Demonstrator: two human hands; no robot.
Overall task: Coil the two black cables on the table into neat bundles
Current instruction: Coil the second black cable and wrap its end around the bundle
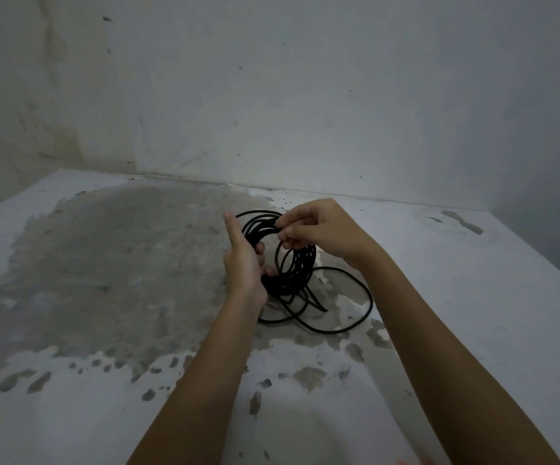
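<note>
Black cable (283, 282). Head view, single entry.

Location: centre of frame, between both hands. The coil is raised just above the counter (473, 297), and its lower loops lie on the surface.

Hidden or unclear:
- The left hand (245, 263) covers the left side of the coil.
- The top strands vanish inside the right hand (319, 229).
- The strands overlap so densely that the turns cannot be counted.
- Whether the mass is one cable or two cannot be told.
- In the dim light, the black strands merge at the bottom of the bundle.
- Both forearms are cut off by the lower edge of the frame.

Count:
- One mass of black cable.
- One loose end (324, 309) showing, on the counter below the coil.
- One wide slack loop (370, 302) on the counter to the right, with smaller loops beneath the bundle.
- Two hands, both bare.

Left hand, grip: fingers are curled round the lower-left of the bundle. The index finger (231, 226) is held straight, pointing up beside the coil.

Right hand, grip: fingertips pinch a few strands at the top of the coil, knuckles uppermost.

Counter: white paint, worn through to grey in one large patch at left and in many small flecks nearer the camera.

Wall (305, 78): pale and stained, directly behind the counter.
</note>
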